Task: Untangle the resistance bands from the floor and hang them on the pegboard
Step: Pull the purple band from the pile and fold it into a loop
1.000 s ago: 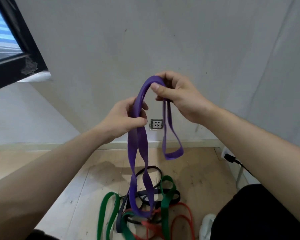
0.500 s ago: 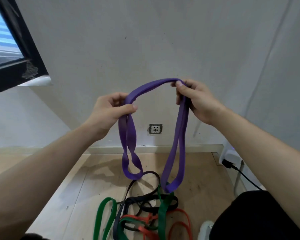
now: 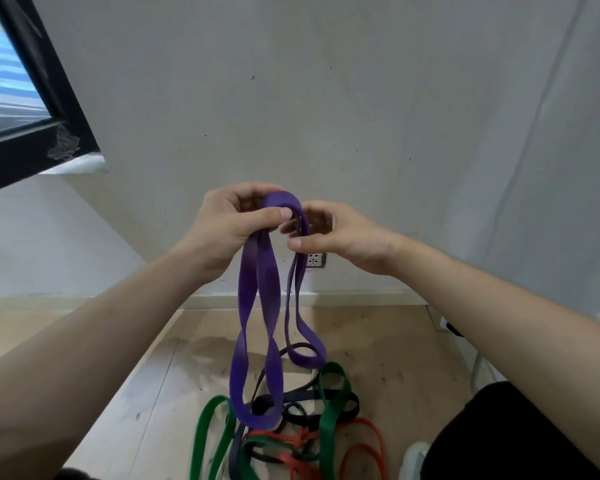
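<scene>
A purple resistance band (image 3: 257,306) hangs doubled in front of the wall, its top fold held at chest height. My left hand (image 3: 229,230) grips that fold with thumb and curled fingers. My right hand (image 3: 340,237) is close beside it, fingers hooked round the thinner strand of the same band. Two purple loops dangle down; the longer one reaches the pile. On the floor below lie tangled bands: green (image 3: 326,427), black (image 3: 298,400) and red (image 3: 361,452). No pegboard is in view.
A grey wall with a socket (image 3: 315,260) stands straight ahead. A black window frame (image 3: 32,140) is at the upper left. A plug and cable (image 3: 451,329) sit by the wall at right. My dark-clothed knee (image 3: 506,438) is at the lower right.
My hands, spread apart half a second ago, have come together, folding the purple band's top into a tight bend. The loops now hang lower toward the pile.
</scene>
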### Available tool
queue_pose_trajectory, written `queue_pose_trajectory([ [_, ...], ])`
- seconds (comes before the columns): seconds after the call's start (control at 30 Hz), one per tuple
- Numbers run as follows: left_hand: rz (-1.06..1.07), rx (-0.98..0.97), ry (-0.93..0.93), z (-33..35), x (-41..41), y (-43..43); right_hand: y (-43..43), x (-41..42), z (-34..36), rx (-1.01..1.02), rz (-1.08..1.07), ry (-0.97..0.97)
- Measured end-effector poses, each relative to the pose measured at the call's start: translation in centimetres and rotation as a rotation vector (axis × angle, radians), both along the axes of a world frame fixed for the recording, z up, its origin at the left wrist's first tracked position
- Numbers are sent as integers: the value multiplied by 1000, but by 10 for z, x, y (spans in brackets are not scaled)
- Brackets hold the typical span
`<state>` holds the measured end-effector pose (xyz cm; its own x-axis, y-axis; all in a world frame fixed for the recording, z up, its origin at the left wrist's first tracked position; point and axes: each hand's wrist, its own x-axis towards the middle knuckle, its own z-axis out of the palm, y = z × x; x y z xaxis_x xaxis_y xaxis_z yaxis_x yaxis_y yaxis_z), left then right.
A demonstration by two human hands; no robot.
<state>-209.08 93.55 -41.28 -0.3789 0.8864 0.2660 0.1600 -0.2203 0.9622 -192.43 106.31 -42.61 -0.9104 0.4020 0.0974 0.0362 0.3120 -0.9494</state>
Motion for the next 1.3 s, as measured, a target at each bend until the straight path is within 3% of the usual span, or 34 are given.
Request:
queue_pose_trajectory([
  [0.2, -52, -39, 66, -8, -8, -6, -5, -7, 5, 10, -119, 145],
  [0.47, -57, -244, 284, -37, 3, -1, -6, -7, 27, -25, -247, 338],
  [0.63, -43, -181, 299, -33, -1, 4, 8, 3, 31, -72, -334, 356],
  [0.87, 29, -126, 225, -21, -13, 1, 32, 17, 18, -127, -383, 246],
  [1.3, 43, 17, 101, 1, -11, -11, 35, 27, -12, 80, -41, -247],
])
